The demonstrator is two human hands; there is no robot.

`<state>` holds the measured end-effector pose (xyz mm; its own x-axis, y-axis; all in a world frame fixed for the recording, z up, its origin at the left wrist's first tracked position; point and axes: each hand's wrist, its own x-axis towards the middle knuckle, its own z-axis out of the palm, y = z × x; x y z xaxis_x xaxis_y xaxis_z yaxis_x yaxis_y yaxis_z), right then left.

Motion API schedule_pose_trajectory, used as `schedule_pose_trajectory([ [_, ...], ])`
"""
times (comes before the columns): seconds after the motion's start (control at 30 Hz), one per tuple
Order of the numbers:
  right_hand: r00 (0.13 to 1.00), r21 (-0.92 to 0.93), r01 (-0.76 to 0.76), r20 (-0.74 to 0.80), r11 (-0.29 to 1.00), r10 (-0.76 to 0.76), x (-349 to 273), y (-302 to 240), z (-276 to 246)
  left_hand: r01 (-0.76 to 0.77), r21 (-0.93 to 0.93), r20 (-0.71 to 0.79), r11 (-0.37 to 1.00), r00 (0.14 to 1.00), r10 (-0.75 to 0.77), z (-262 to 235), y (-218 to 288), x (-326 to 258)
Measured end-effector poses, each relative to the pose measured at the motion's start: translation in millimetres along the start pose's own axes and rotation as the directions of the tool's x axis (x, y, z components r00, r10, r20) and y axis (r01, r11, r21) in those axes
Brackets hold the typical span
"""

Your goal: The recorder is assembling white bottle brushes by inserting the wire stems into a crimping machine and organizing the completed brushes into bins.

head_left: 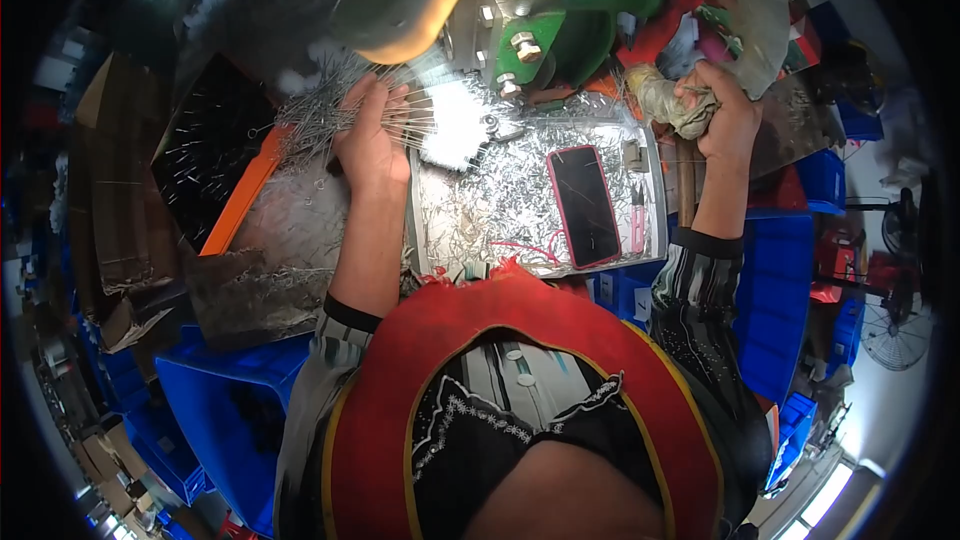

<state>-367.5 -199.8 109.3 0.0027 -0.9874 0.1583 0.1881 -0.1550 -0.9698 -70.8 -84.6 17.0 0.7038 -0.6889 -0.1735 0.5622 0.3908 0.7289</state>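
My left hand (374, 145) is closed around several thin metal wires (410, 118), whose ends stick out toward a bright spot of light under the machine. More wires (312, 105) lie in a loose heap beside that hand. A green machine (590, 35) with bolts stands in front of me, a lamp (410, 0) at its left. My right hand (728, 112) grips a handle wrapped in pale cloth (680, 108), at the machine's right side. Between my forearms is a pale tray (470, 215) strewn with shiny metal bits.
In the tray lie a phone (585, 208) in a pink case and a small pink-handled tool (637, 220). An orange-edged black box (215, 150) with loose wires sits at the left. Blue bins (775, 280) stand on both sides of me. A fan (893, 335) is at far right.
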Motion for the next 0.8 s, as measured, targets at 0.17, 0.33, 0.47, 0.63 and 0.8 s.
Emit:
schedule_pose_trajectory([
  [0.17, 0.999, -0.053, 0.017, 0.031, 0.998, -0.015, 0, -7, -4, 0.044, -0.051, -0.053, 0.998, 0.998, -0.046, 6, 1, -3],
  [0.33, 0.998, -0.067, -0.057, -0.035, 0.996, 0.055, -1, -18, 1, 0.044, -0.064, -0.071, 0.997, 0.996, -0.048, 10, 1, -3],
  [0.47, 0.995, -0.105, -0.101, 0.012, 0.989, 0.103, 4, -33, 3, 0.013, -0.057, -0.098, 0.998, 0.995, -0.019, 9, -1, 1],
  [0.63, 0.992, -0.057, -0.091, 0.077, 0.994, 0.096, 4, -24, 5, 0.005, -0.059, -0.087, 0.998, 0.996, -0.010, 8, 0, 1],
  [0.8, 0.786, -0.154, 0.612, 0.226, 0.776, -0.575, 11, 61, -21, 0.027, -0.020, -0.058, 0.999, 0.998, -0.028, 16, 0, 2],
])
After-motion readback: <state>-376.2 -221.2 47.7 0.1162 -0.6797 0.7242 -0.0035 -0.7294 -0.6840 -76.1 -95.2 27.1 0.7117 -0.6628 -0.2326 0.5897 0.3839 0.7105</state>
